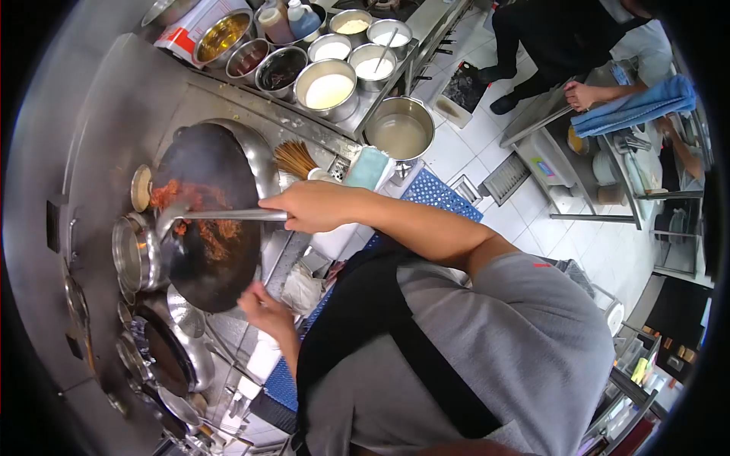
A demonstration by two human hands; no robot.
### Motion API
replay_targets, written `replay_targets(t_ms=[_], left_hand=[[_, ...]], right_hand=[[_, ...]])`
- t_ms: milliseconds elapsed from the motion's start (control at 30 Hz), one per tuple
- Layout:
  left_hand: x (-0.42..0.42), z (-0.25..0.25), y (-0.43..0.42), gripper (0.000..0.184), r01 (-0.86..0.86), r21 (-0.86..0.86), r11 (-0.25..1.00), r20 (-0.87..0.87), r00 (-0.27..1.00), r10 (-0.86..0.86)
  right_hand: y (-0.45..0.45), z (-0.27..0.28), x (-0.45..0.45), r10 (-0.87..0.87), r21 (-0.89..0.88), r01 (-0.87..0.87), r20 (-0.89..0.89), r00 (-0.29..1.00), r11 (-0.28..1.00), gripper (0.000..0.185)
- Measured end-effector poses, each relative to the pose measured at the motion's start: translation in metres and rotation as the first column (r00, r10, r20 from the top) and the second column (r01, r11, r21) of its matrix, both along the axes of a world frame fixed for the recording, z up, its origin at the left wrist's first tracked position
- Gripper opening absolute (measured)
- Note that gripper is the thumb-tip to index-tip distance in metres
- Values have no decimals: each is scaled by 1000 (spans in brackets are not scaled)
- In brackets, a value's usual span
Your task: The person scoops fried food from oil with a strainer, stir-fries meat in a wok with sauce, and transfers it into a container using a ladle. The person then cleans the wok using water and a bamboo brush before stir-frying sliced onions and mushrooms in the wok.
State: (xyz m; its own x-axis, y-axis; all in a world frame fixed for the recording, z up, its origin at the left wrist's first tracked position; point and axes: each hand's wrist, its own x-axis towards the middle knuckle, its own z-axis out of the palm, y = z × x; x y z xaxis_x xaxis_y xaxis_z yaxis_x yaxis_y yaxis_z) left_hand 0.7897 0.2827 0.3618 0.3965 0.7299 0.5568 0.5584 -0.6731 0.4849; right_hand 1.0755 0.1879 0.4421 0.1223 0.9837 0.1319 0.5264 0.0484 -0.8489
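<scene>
Toward nine o'clock of the view, over the steel stove [176,112], is a dark wok [220,281] with reddish food [194,196] spread across its upper half. A metal ladle [236,216] reaches in, its scoop near the wok's nine o'clock side.

Reckoned from the wok, the right hand [313,205] is at three o'clock, closed around the ladle's handle. The left hand [265,310] is at five, just beside the rim, its fingers curled and blurred; whether it touches the wok I cannot tell.

A perforated skimmer [184,310] lies just past six o'clock, a dark pan [201,361] toward seven, and a steel container [154,262] at eight. A bristle brush [299,159] lies at two, near the wok. Farther out at one, a steel table [368,105] bears a big bowl [331,114] of pale liquid among smaller bowls [282,93] and bottles [275,24]. Beyond the brush, a deep pot [418,118] holds cloudy liquid. Well apart, between two and three, another person's hand [580,95] is near a blue towel [635,106].
</scene>
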Motion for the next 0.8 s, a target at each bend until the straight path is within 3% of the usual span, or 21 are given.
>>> replay_targets(t_ms=[33,100,133,167,267,300,367,433,500,533,567,600,667,800], left_hand=[[3,14,9,16,13,7,1000,31,999,-13],[16,33,41,23,-73,-111,991,-42,997,69],[11,12,68,25,-38,-91,995,-32,999,35],[10,5,82,23,-144,-226,963,-124,985,118],[-7,-20,119,26,106,-291,951,-52,991,-127],[-8,9,101,31,149,-291,945,-67,982,-175],[-47,22,80,34,178,-147,973,-131,971,-198],[-101,8,50,45,-13,-169,986,-43,999,6],[-181,-58,34,62,-403,-67,913,-187,904,385],[-195,-67,19,68,-604,-259,753,-341,787,514],[-205,-77,5,75,-762,-393,514,-507,646,570],[-249,-143,17,78,-576,-673,464,-287,782,554],[-255,-158,6,80,-278,-689,669,-103,952,289],[-242,-155,0,72,-230,-635,738,-32,962,272]], right_hand=[[-3,-2,-2,36,-100,-37,-5,999,994,45],[5,-41,-18,19,-111,-16,26,999,994,46],[10,-61,-24,5,-104,0,46,999,995,46],[12,-73,-31,-8,-91,12,38,999,996,49],[9,-75,-48,-29,-155,41,82,996,987,51],[7,-79,-53,-57,-127,70,107,993,989,51],[3,-79,-55,-45,-185,62,97,994,981,52],[1,-89,-57,-57,-175,75,106,993,982,52],[-5,-109,-65,-99,-102,113,131,986,988,53],[-8,-110,-70,-99,-156,113,98,990,981,53],[-10,-104,-72,-104,-205,116,71,992,972,53],[-13,-98,-75,-109,-256,117,43,993,960,53],[-17,-92,-87,-133,-284,130,10,991,950,52],[-20,-100,-103,-192,-226,200,58,980,953,56]])
